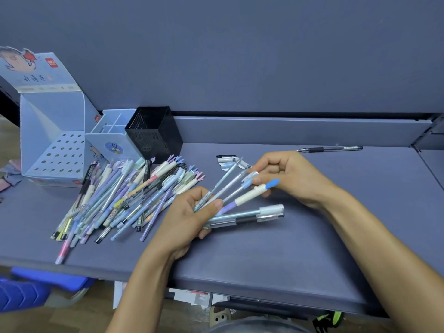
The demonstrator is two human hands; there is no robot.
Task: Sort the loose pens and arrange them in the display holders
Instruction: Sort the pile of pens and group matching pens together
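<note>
Sorting of loose pens, head view, with the black mesh cup [153, 134] at the back of the desk [264, 255] as landmark. Directly in front of the cup lies the pile of loose pens [125, 200], several dozen and too overlapped to count exactly. In front and to the right of the cup, the left hand [189, 219] grips a fan of pens [247, 193] by the lower ends, thumb curled over the barrels. Six pens can be counted in the fan: two thin ones, one with a pale blue clip, one cream and lilac with a blue tip, and two clear capped ones lowest. The right hand [288, 174], fingers curled, pinches the upper ends of the fan. There are three holders: the cup itself, a pale blue divided holder [113, 134] touching its left side, and a perforated display box [55, 150] further left; none shows a pen standing in it. One black gel pen [331, 148] lies alone far to the right of the cup, and a few loose caps [228, 161] lie nearer on that side. Handling, as judged: the pens are light, stiff and smooth, apt to roll or slip from a loose fan; the ornamental caps look the weaker part, so hold is best taken mid-barrel, a few at a time
</note>
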